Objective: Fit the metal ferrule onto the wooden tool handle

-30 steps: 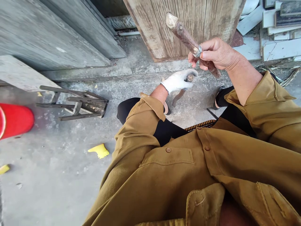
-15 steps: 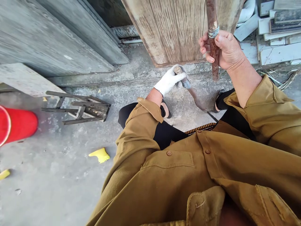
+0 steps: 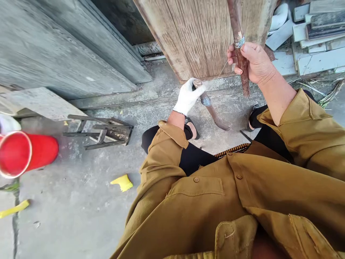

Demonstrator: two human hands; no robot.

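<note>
My left hand, in a white glove, is closed around the upper end of a short bent wooden stick. A band of wound wire circles that stick just below my fingers. Bare, my right hand grips the lower part of a longer reddish-brown pole, which stands nearly upright and runs out of the top of the view. Silvery wire turns wrap the pole by my thumb. A thin wire strand stretches between the two hands.
A plank door panel stands ahead, with grey boards left of it. On the floor are a wooden stool frame, a red bucket and a yellow scrap. Stacked white slats lie at the right.
My left hand has moved slightly left and down with the bent stick, and the wire strand now shows taut between the hands. The view has shifted, bringing more of the bucket in.
</note>
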